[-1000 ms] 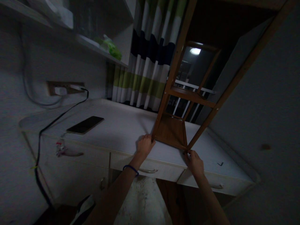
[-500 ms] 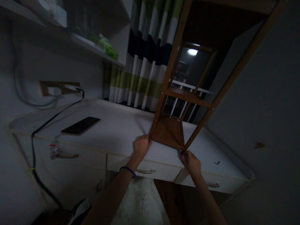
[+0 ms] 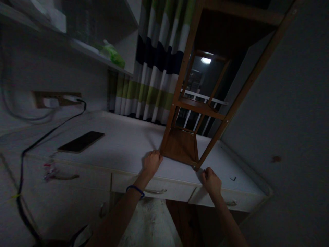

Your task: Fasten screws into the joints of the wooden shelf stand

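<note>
A tall brown wooden shelf rack (image 3: 181,145) stands on the white desk (image 3: 125,147), its frame rising out of the top of the view. My left hand (image 3: 152,162) is closed at the rack's near left bottom corner, with the fingertips partly hidden. Just right of the near right leg, my right hand (image 3: 211,180) has its fingers curled together, apart from the wood. What they pinch, if anything, is too small and dark to make out. A small L-shaped hex key (image 3: 233,178) lies on the desk to the right of that hand.
A phone (image 3: 81,141) with a beaded strap lies on the desk's left side. A black cable (image 3: 51,132) runs from the wall socket (image 3: 56,99) over the desk edge. Above hangs a white wall shelf (image 3: 84,46). Striped curtains (image 3: 156,68) cover part of the window behind.
My right hand has come away from the rack's near right bottom corner, slightly to the right. My left hand stays at the left corner. The whole view has shifted a little.
</note>
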A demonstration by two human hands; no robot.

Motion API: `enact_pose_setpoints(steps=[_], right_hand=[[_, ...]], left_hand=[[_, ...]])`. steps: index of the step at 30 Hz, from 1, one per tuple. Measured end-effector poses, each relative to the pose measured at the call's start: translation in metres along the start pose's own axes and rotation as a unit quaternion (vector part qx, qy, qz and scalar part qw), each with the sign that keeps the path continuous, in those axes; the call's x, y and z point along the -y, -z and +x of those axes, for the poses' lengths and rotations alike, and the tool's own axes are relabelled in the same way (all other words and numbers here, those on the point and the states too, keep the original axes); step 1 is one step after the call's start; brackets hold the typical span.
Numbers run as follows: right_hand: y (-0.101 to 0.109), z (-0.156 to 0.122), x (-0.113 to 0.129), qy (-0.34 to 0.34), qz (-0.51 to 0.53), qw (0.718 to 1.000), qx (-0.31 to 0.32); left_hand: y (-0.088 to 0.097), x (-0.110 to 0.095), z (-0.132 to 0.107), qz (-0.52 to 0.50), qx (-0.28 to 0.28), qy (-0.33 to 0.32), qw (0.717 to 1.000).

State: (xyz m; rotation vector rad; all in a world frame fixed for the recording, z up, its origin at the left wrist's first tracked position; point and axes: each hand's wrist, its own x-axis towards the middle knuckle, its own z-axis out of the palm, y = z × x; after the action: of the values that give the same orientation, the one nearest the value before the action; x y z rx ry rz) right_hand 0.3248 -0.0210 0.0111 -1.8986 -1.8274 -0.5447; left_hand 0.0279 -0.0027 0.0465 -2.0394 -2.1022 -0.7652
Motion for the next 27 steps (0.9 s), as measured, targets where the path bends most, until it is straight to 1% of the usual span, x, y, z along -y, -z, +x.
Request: enact_pose_setpoints(steps=[5, 10, 14, 17, 19, 22, 24, 25, 27], right_hand=[[0.009, 0.009, -0.019, -0.062, -0.024, 0.997, 0.048], [0.010, 0.014, -0.035, -0.105, -0.022, 0.991, 0.075], [0.010, 0.013, -0.042, -0.122, 0.006, 0.991, 0.061], [0.013, 0.004, -0.038, -0.114, 0.046, 0.992, 0.025], [0.015, -0.008, -0.026, -0.085, 0.086, 0.993, 0.003], [0.018, -0.029, 0.001, 0.013, 0.160, 0.987, 0.002], [0.021, -0.041, 0.019, 0.080, 0.204, 0.976, 0.009], [0.022, -0.045, 0.026, 0.110, 0.237, 0.965, 0.008], [0.022, -0.050, 0.034, 0.142, 0.314, 0.939, -0.005]], left_hand=[[0.001, 0.001, 0.001, -0.005, 0.005, 0.002, 1.000], [-0.001, 0.005, 0.003, -0.015, 0.012, 0.005, 1.000], [0.004, 0.009, 0.000, -0.021, 0.021, 0.013, 0.999], [0.015, 0.005, -0.011, -0.041, 0.029, 0.006, 0.999], [0.021, -0.004, -0.022, -0.061, 0.035, -0.021, 0.997], [0.022, -0.031, -0.040, -0.117, 0.056, -0.087, 0.988], [0.015, -0.055, -0.047, -0.188, 0.069, -0.125, 0.972], [0.010, -0.067, -0.049, -0.231, 0.076, -0.141, 0.960], [-0.001, -0.092, -0.050, -0.310, 0.096, -0.155, 0.933]])
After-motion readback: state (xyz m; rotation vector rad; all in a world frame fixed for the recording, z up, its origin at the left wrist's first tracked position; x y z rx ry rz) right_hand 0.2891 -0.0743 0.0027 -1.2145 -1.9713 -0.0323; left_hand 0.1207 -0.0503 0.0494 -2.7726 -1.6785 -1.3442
